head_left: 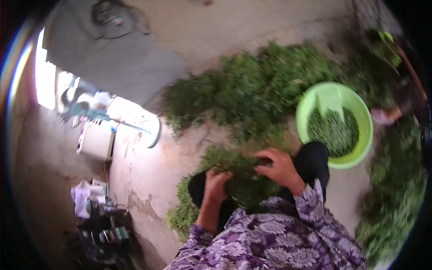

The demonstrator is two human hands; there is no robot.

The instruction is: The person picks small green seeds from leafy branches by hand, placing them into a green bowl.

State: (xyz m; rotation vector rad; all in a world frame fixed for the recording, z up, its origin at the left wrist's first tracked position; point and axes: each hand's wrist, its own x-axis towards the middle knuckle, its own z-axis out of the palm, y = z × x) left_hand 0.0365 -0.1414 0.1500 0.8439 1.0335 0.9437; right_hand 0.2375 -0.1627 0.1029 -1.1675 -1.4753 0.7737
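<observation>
My left hand (217,183) is closed at the left side of a dark green bunch of leafy plants (247,180) lying across my lap. Its fingers seem wrapped round some stems. On the bunch's right side, my right hand (280,168) has its thumb and forefinger apart, bent towards the leaves; nothing shows between them. Beyond my right knee stands a light green plastic basin (302,110) holding many small green pieces (333,135), too small to name surely. A lighter green scoop-like piece (332,100) rests inside against its far wall.
A long heap of green plants (252,85) lies ahead on the concrete floor, with another heap (391,202) at the right. Another person's foot (386,116) is beside the basin. A white bucket (144,128) and a dark cluttered pile (108,234) are at the left.
</observation>
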